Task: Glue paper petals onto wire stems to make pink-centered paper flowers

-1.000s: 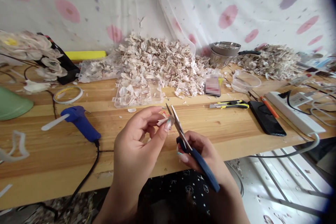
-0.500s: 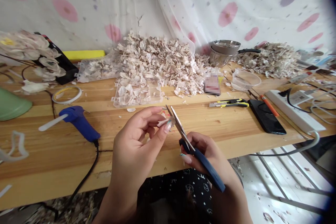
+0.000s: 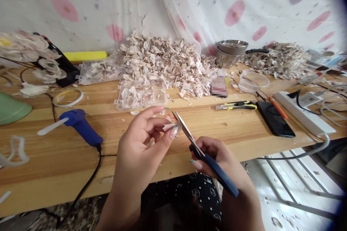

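My left hand (image 3: 143,140) pinches a thin pale petal-like flake (image 3: 168,127) between thumb and fingers. In my right hand (image 3: 214,162) is a pair of scissors (image 3: 207,158) with dark blue handles. Their blades point up and left, slightly apart at the tips, close to the flake's right side. Whether the blades touch it, I cannot tell. Behind my hands, a clear compartment box (image 3: 159,97) holds similar flakes, and a large heap of flakes (image 3: 159,57) rises beyond it.
A blue glue gun (image 3: 84,126) lies left, its cord running off the front edge. On the right are a yellow-black utility knife (image 3: 238,105), a black phone (image 3: 275,119), a white power strip (image 3: 303,113) and a clear bowl (image 3: 253,82). Metal bowls (image 3: 231,52) stand behind.
My right hand and the scissors have shifted slightly right and down, away from my left hand. The blade tips are a little closer together. My left hand still pinches the flake.
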Demonstrator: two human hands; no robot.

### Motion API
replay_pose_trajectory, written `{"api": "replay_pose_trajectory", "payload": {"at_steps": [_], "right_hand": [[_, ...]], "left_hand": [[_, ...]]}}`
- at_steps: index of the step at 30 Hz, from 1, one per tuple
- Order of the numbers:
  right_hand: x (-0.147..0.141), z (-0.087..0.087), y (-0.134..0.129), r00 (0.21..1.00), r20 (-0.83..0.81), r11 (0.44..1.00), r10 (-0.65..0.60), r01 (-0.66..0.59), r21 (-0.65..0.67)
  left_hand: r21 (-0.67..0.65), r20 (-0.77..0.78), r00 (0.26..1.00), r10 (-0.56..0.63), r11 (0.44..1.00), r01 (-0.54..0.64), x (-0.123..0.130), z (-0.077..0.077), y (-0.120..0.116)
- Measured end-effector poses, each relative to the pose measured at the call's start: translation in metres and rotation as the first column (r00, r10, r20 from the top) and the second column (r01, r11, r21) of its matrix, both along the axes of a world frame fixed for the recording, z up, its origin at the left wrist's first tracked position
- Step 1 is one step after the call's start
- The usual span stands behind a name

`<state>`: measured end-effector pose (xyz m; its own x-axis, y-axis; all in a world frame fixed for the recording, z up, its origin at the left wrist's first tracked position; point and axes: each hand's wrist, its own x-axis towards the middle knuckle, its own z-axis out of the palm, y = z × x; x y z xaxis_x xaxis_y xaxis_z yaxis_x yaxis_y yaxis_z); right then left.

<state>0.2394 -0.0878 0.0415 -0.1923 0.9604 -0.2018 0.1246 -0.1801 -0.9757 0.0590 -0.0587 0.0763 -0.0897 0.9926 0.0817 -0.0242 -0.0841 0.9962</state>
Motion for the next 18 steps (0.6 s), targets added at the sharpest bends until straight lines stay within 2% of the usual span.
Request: {"api": "replay_pose_trajectory", "payload": {"at_steps": [5,18], "right_hand": [[0.006,0.000,-0.002,1.000,0.018,0.999,0.022,-0.021,-0.024],[0.013,-0.003,-0.004,0.999,0.036,0.997,0.038,-0.036,-0.064]], "left_hand": [[-0.042,0.027,0.999,-0.039,0.998,0.040,-0.002,-0.003,0.002],[-0.019,0.000,0.997,-0.077,0.997,0.077,-0.004,-0.005,0.005]]}}
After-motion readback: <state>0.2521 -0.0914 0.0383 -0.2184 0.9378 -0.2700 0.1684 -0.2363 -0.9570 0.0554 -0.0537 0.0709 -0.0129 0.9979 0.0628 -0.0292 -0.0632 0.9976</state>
